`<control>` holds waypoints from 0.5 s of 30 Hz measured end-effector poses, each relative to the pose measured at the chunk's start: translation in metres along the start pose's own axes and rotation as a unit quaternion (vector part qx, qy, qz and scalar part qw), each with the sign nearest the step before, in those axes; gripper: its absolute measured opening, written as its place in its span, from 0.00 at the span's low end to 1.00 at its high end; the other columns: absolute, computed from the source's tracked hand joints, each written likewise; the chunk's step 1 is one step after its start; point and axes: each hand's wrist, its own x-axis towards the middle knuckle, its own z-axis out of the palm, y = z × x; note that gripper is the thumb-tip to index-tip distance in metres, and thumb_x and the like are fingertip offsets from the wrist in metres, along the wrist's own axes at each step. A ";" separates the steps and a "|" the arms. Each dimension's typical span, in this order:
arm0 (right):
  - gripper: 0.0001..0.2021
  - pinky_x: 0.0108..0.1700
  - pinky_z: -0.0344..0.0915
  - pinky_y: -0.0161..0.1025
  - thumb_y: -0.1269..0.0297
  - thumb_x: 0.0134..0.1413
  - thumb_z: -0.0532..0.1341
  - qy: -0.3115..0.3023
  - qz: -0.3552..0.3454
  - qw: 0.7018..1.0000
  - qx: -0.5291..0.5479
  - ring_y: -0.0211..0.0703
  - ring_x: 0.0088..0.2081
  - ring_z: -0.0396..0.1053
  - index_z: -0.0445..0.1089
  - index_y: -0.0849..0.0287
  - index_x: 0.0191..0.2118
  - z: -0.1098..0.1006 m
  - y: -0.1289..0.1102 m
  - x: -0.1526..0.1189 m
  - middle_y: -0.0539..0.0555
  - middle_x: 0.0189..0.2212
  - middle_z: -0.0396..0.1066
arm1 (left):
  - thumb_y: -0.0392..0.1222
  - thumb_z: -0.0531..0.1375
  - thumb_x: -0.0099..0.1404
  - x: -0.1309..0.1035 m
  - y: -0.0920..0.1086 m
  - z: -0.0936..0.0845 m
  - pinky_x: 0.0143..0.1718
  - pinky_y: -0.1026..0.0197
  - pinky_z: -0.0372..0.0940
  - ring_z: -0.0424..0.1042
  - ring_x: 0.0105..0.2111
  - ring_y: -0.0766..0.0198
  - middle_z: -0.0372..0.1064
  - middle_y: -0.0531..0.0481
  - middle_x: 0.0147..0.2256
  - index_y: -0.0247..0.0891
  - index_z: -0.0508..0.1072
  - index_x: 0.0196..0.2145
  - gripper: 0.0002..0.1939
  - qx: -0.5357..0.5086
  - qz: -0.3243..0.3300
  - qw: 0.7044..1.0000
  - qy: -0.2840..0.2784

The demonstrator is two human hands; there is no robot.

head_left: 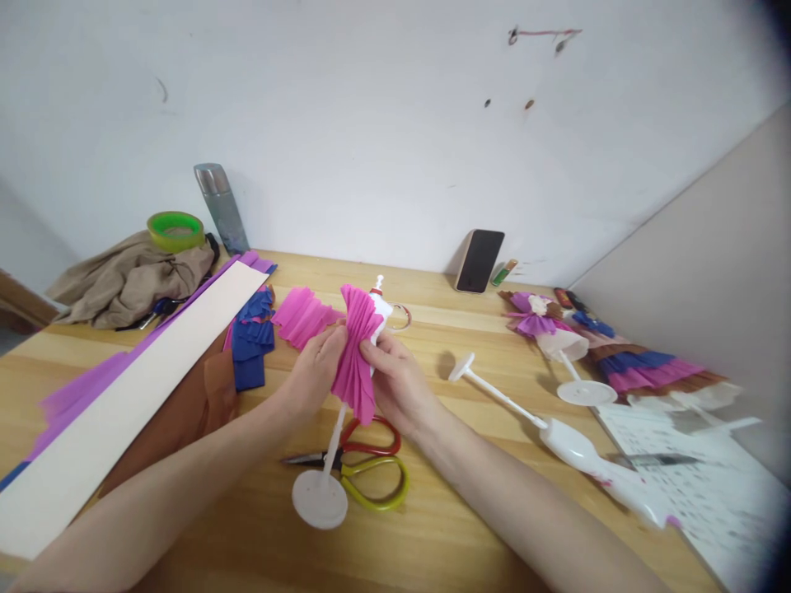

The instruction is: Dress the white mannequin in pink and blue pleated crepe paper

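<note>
Pleated pink crepe paper (357,362) lies against a small white dress form (381,311), gathered narrow at its middle and fanned at both ends. My left hand (320,358) pinches its left side. From the right, my right hand (399,375) wraps round the dress form, its thumb pressing on the paper's gathers. The form tilts, its white stand pole and round base (320,499) pointing down toward me. Under the pole lie scissors (371,469) with one red and one yellow handle. Another pleated pink piece (304,317) rests left of my left hand.
At left are a long cream board (136,395), brown crepe paper (179,412), blue strips (252,346), a cloth, green tape (175,231) and a flask (221,207). At right are a second white dress form (599,469), paper-dressed forms, a phone (480,261) and a written sheet (710,502).
</note>
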 end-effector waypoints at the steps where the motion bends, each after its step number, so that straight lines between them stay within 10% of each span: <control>1: 0.16 0.53 0.68 0.49 0.62 0.40 0.73 -0.011 -0.001 1.000 0.002 0.53 0.48 0.74 0.74 0.55 0.39 0.000 -0.004 0.000 0.52 0.37 0.80 | 0.53 0.51 0.66 0.000 0.003 -0.002 0.27 0.61 0.64 0.68 0.27 0.61 0.65 0.52 0.22 0.40 0.66 0.26 0.17 -0.016 -0.029 0.999 -0.019; 4: 0.16 0.53 0.69 0.51 0.63 0.42 0.72 -0.039 0.003 0.999 0.011 0.53 0.48 0.74 0.74 0.54 0.40 0.001 -0.013 0.000 0.53 0.38 0.80 | 0.53 0.47 0.67 0.000 0.016 -0.010 0.24 0.61 0.59 0.63 0.22 0.63 0.60 0.54 0.19 0.40 0.63 0.24 0.19 -0.023 -0.095 0.991 -0.090; 10: 0.17 0.52 0.70 0.48 0.63 0.43 0.70 -0.070 0.038 0.997 0.019 0.51 0.46 0.75 0.75 0.58 0.43 -0.001 -0.018 -0.001 0.55 0.42 0.79 | 0.46 0.51 0.65 -0.005 0.045 -0.029 0.25 0.60 0.48 0.56 0.20 0.66 0.58 0.55 0.17 0.39 0.62 0.19 0.18 0.310 0.043 0.949 -0.044; 15: 0.12 0.46 0.72 0.45 0.64 0.41 0.70 -0.078 0.050 0.995 0.035 0.45 0.35 0.76 0.76 0.57 0.36 0.002 -0.018 -0.004 0.51 0.33 0.80 | 0.46 0.56 0.64 -0.006 0.048 -0.035 0.29 0.61 0.58 0.66 0.24 0.65 0.72 0.52 0.24 0.38 0.75 0.30 0.12 0.240 0.092 0.966 0.010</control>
